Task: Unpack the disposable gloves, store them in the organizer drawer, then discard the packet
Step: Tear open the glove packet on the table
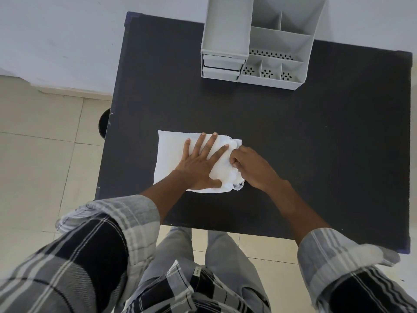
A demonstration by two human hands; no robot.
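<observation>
A white packet (171, 154) of disposable gloves lies flat on the black table (316, 143), near the front middle. My left hand (200, 161) presses down on it, palm flat and fingers spread. My right hand (250, 166) is at the packet's right end, its fingers pinched on crumpled white gloves (228, 175) that bulge out of the opening there. A grey desk organizer (255, 41) stands at the table's back edge. Its two small drawers (222, 68) sit at its left front, both pushed in.
The organizer has open compartments on its right side and a tall tray above the drawers. A round black bin (102, 123) stands on the tiled floor just off the table's left edge. A white wall runs behind the table.
</observation>
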